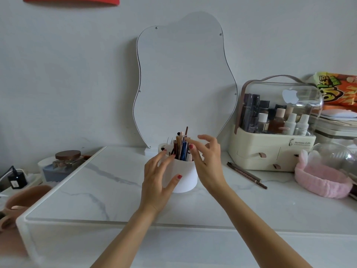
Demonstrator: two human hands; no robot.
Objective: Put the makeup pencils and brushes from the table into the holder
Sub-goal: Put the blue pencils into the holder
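A white round holder (186, 176) stands in the middle of the marble table, with several pencils and brushes (181, 147) upright inside it. My left hand (158, 180) rests against the holder's left side, fingers spread, thumb on its front wall. My right hand (207, 159) hovers at the holder's right rim, fingers apart and empty, fingertips near the pencil tops. Two brown makeup pencils (247, 175) lie side by side on the table to the right of the holder.
A wavy mirror (183, 84) leans on the wall behind the holder. A cream cosmetics case (270, 151) with a clear lid stands at the right, and a pink headband (324, 182) beside it. A jar (67, 161) sits at the left.
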